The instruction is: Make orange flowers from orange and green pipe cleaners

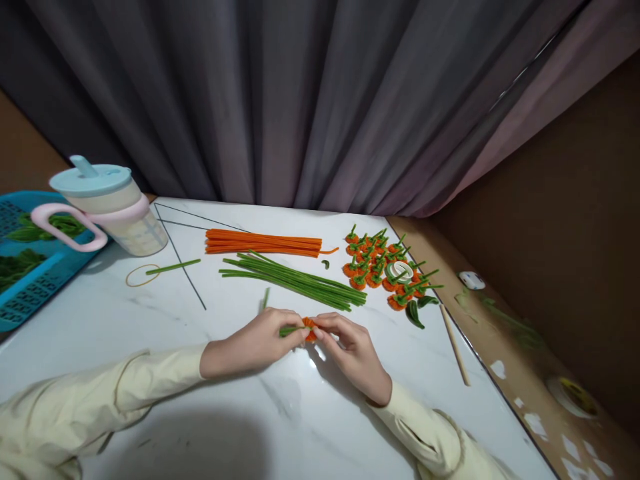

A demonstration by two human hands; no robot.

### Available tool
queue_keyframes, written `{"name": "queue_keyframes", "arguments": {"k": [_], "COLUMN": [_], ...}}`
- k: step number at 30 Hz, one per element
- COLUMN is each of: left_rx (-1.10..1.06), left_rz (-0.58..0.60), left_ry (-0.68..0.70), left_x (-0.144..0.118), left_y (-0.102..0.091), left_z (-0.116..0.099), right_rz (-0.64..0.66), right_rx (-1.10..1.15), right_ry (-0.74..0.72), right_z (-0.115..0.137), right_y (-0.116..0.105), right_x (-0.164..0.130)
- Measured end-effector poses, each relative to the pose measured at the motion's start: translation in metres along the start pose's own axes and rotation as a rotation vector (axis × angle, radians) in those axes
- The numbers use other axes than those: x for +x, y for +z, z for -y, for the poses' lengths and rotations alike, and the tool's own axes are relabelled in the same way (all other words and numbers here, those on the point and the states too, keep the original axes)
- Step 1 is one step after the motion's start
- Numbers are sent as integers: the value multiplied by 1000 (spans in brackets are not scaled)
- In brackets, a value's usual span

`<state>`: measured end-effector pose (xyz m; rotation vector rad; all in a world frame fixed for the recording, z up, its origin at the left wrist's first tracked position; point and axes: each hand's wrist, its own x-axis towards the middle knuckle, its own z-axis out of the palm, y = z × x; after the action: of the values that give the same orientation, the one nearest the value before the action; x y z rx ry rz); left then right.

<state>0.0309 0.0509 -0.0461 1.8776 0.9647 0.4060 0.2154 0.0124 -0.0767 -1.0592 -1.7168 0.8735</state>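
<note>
orange coil (309,328) pinched between both hands' fingers (300,331) (green stem leftward)

A white marble table (150,333) bears orange stems (263,242), green stems (300,280), a cup (113,207) and a stick (455,343).

Small orange coil (309,328) on green stem (290,330), pinched above white tabletop.

Both forearms lie low, coming in from the near edge and angling toward each other, cream sleeves drawn down to the wrists. The left hand (255,343) rests on its side, fingers curled, thumb and fingertips pinched at its right end. The right hand (353,353) meets it there, back turned up, fingers bent and nipped together. Fingertips of the two hands touch.
</note>
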Motion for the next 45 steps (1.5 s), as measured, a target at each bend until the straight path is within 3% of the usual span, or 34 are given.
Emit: {"name": "queue_keyframes", "arguments": {"k": [4, 8, 15, 20, 25, 30, 38, 45], "left_rx": [-180, -146, -286, -205, 5, 80, 132, 320], "left_rz": [235, 274, 176, 58, -51, -12, 21, -77], "left_ry": [-96, -95, -202, -144, 39, 132, 172, 223], "left_x": [6, 7, 2, -1, 1, 3, 4, 1], "left_y": [-17, -21, -7, 2, 6, 2, -2, 5], "left_z": [1, 4, 5, 6, 9, 12, 13, 9], "right_rz": [15, 23, 12, 10, 19, 6, 6, -2], "right_rx": [-60, -33, 11, 32, 164, 226, 231, 166], "right_ry": [-80, -34, 29, 44, 104, 144, 146, 97], "right_z": [2, 4, 0, -4, -2, 1, 3, 2], "right_y": [-2, -1, 4, 4, 3, 1, 0, 5], "right_x": [2, 0, -4, -4, -1, 1, 2, 2]}}
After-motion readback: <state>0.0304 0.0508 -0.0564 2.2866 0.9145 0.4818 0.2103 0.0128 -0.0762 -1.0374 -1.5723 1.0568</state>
